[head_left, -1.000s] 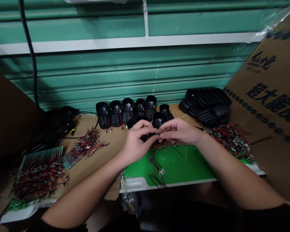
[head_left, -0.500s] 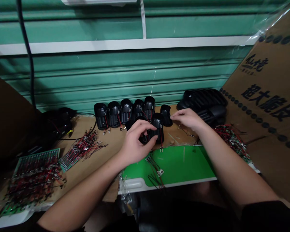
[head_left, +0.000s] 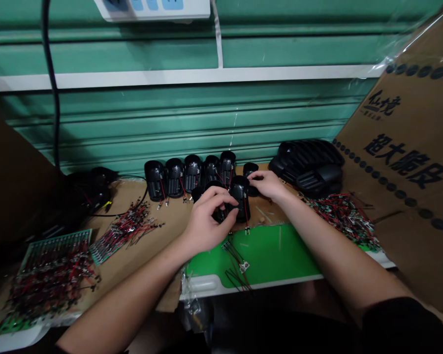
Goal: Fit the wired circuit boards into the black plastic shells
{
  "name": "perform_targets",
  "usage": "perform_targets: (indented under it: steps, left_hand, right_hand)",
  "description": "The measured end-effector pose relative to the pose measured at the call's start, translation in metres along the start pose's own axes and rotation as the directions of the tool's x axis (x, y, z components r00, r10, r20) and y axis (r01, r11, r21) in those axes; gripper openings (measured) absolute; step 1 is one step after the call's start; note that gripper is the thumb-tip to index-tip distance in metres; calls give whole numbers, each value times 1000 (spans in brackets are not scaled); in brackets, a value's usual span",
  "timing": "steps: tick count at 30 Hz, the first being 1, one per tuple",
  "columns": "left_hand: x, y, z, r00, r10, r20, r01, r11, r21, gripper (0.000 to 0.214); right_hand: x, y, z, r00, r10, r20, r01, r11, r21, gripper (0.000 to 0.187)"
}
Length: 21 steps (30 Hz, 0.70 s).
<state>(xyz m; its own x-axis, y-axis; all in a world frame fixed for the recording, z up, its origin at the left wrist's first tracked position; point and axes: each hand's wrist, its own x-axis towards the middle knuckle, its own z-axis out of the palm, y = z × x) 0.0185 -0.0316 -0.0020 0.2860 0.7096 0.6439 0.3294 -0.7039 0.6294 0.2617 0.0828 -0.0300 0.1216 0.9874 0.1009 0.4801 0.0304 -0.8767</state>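
Observation:
My left hand (head_left: 208, 216) curls around a small black plastic housing (head_left: 240, 198) with a red and a black wire hanging from it, just beyond the green mat (head_left: 280, 253). My right hand (head_left: 268, 184) reaches further back and closes its fingers on another black housing (head_left: 250, 171) at the right end of a row of black housings (head_left: 192, 174) that stands against the green wall. A few loose wired parts (head_left: 238, 263) lie on the mat below my left hand.
Piles of red and black wired parts lie at the right (head_left: 341, 216), left of centre (head_left: 127, 227) and on a tray at far left (head_left: 49, 275). Black ribbed covers (head_left: 310, 164) are stacked at back right. A cardboard sheet (head_left: 409, 162) leans at right. A power strip (head_left: 155, 9) hangs above.
My right hand left my left hand and reached back and right to the loose housing at the row's end. My left hand stayed on its housing, drifting slightly toward the row.

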Motion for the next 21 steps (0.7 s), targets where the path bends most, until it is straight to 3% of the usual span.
perform_targets:
  steps: [6, 10, 12, 16, 19, 21]
  left_hand:
    - [1, 1, -3, 1000, -25, -15, 25, 1000, -7, 9]
    - [2, 0, -4, 994, -100, -52, 96, 992, -79, 9]
    - [3, 0, -4, 979, -194, -55, 183, 969, -168, 15]
    - [7, 0, -2, 904, -427, 31, 395, 804, -443, 40]
    - [8, 3, 0, 867, -478, 143, 463, 665, -587, 63]
    - [8, 6, 2, 853, -472, 223, 493, 589, -640, 74]
  right_hand:
    - [7, 6, -2, 996, 10, -90, -14, 999, -38, 21]
    - [11, 7, -20, 988, 27, -154, -34, 998, -46, 24]
    - [8, 2, -34, 980, 6, -199, -12, 999, -30, 27]
    - [-16, -18, -57, 963, -102, -251, 154, 968, 198, 42]
    - [-46, -38, -53, 954, -265, -139, 299, 845, 443, 39]
    - [-66, -49, -40, 937, -350, -14, 302, 787, 537, 34]
